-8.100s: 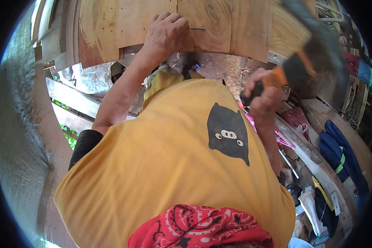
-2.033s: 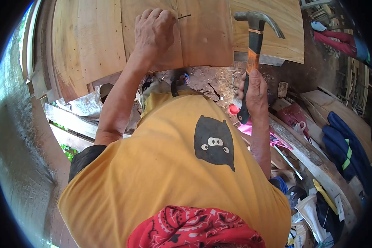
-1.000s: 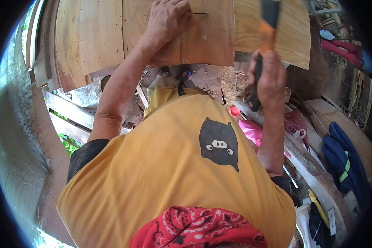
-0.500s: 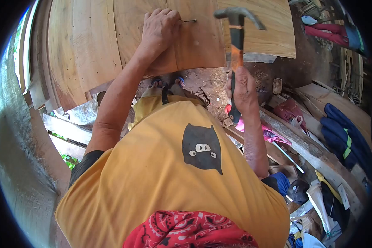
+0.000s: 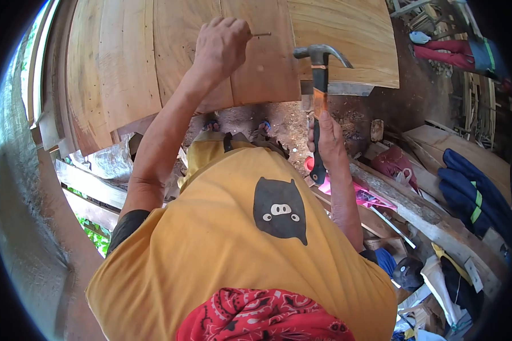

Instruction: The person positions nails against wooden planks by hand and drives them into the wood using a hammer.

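Observation:
My left hand [image 5: 223, 45] is closed around a nail [image 5: 261, 34], whose headed end sticks out to the right of my fingers. It is over the wooden boards [image 5: 182, 62] at the top of the view; how the nail's tip meets the wood is hidden by the hand. My right hand [image 5: 328, 139] grips the black and orange handle of a claw hammer [image 5: 320, 85]. The hammer stands with its metal head uppermost, over the right edge of the boards. Its striking face points left, and it is apart from the nail.
Another person's red-trousered legs [image 5: 446, 54] show at the upper right. A rough timber beam [image 5: 421, 213] runs along the right, beside a dark blue garment [image 5: 463, 187], a cap [image 5: 408, 273] and mixed clutter. Wood chips litter the ground [image 5: 290, 128] below the boards' edge.
The hammer and my right hand have moved slightly left and down in the view. My left hand still holds the nail, and the whole view has shifted a little.

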### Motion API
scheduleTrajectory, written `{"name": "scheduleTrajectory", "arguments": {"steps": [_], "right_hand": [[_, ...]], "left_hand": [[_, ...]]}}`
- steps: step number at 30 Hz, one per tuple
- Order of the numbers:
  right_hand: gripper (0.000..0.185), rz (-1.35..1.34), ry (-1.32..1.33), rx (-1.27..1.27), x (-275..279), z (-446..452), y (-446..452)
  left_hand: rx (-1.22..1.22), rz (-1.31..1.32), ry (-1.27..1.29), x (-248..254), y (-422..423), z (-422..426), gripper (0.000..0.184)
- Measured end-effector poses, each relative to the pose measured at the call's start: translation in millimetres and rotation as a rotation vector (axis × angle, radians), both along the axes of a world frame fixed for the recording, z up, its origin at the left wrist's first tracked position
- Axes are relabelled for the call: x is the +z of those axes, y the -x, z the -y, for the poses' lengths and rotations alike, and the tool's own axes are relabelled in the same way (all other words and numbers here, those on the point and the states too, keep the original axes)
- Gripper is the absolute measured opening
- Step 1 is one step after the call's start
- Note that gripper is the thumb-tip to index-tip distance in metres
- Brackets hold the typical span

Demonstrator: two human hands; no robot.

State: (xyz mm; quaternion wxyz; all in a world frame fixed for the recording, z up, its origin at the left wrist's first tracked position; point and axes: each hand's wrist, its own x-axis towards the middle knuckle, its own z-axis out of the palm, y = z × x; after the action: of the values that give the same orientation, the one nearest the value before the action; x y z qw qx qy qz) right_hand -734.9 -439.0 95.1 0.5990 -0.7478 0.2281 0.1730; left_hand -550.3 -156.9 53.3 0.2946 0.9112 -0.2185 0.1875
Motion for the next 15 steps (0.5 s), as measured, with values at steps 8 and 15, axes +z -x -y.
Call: {"name": "scheduleTrajectory", "arguments": {"steps": [8,15], "right_hand": [[0.061,0.084,-0.057,0.085,22.8,50.9,-36.5],[0.057,0.265,-0.024,0.179,73.3,54.9,-73.7]], "left_hand": [[0.073,-0.042,-0.005,-21.4,-21.5,47.8,0.012],[0.031,-0.002,0.017,-22.0,-27.4,48.0,0.012]]}}
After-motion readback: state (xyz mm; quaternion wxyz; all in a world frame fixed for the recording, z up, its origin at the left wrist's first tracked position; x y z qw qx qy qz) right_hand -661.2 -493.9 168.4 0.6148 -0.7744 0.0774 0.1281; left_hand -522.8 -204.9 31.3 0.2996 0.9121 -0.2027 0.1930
